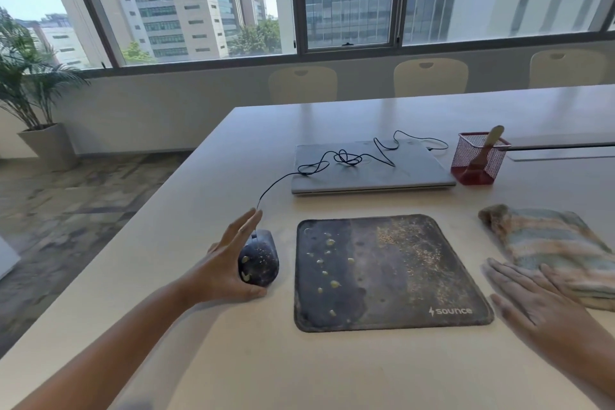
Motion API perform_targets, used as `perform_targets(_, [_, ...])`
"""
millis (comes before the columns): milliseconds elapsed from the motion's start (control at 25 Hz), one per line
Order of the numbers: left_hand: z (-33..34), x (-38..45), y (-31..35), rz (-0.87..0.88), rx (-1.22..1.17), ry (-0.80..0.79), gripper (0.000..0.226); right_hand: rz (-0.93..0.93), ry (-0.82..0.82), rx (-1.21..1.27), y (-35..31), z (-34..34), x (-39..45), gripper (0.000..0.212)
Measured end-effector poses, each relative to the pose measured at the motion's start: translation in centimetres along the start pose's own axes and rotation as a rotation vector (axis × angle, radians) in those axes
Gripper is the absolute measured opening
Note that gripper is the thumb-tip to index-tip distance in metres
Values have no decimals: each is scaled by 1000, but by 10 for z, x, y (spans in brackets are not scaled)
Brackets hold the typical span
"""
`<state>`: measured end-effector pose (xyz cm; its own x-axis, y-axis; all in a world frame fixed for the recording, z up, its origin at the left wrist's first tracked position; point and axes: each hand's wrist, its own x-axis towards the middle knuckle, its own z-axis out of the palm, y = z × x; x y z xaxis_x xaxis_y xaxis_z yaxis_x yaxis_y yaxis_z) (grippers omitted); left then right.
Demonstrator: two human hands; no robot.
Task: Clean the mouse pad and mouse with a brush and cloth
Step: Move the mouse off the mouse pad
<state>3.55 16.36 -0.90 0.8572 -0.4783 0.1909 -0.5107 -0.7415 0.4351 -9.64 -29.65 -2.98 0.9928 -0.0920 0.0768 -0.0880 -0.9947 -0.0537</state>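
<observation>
Head view: left hand (226,271) beside mouse (259,258)

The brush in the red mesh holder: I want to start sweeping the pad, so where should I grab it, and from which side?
Grip the brush by its pale wooden handle, the only part clear of the red mesh holder. It leans up and to the right with the bristles down inside, so come from above with the right hand and lift along that tilt.

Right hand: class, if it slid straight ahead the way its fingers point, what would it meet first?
Probably the folded striped cloth. The right hand lies flat on the table, fingertips already at the cloth's near edge; whether they touch is unclear.
</observation>
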Motion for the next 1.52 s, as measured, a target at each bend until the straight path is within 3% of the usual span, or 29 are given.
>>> perform_targets(600, [5,8,-21,94,-198,-47,122,-31,-3,16,-4,-8,-1,84])
perform_targets(760, [3,9,-20,81,-244,-62,123,-25,2,-2,-2,-6,-1,63])
perform_targets(1000, [-1,7,-15,-59,-455,18,96,-24,0,11,-1,-3,-1,53])
perform_targets(1200, [-6,23,11,-209,-201,110,121,-38,24,35,-1,-2,-2,59])
perform_targets(1360, [14,32,76,-158,-123,192,88,-56,49,78,-1,-2,-1,82])
perform_targets(1520, [64,36,146,-16,54,12,77,-66,26,72,0,-5,0,92])
